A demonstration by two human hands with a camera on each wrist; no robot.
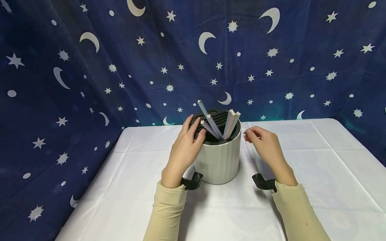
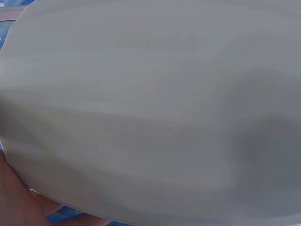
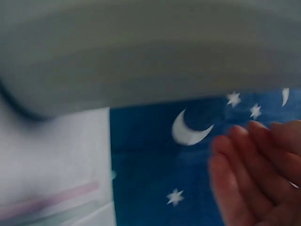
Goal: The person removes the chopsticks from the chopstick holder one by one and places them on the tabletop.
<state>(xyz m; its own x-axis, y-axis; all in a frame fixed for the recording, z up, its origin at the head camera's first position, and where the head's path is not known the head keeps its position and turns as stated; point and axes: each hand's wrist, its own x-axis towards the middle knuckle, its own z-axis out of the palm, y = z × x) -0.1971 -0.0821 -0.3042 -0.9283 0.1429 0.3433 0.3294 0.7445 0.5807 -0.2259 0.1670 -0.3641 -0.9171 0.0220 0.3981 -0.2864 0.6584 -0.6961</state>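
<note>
A round white ribbed holder (image 1: 217, 164) with a black slotted top stands on the table in the head view. Several slim pastel sticks (image 1: 230, 125) with sparkly white ends lean in its opening. My left hand (image 1: 184, 147) rests on the holder's left rim, fingers spread over the black top; the wall fills most of the left wrist view. To the right of the holder is my right hand (image 1: 266, 144), its fingers loosely bent with nothing visibly held. Thin pink and green sticks (image 1: 252, 155) lie below that hand, and show blurred (image 3: 56, 202) in the right wrist view.
A white cloth covers the table (image 1: 126, 207). Behind and to the left hangs a dark blue curtain (image 1: 181, 50) printed with moons and stars. Each wrist wears a black band, and the left one (image 1: 193, 182) is close to the holder's wall.
</note>
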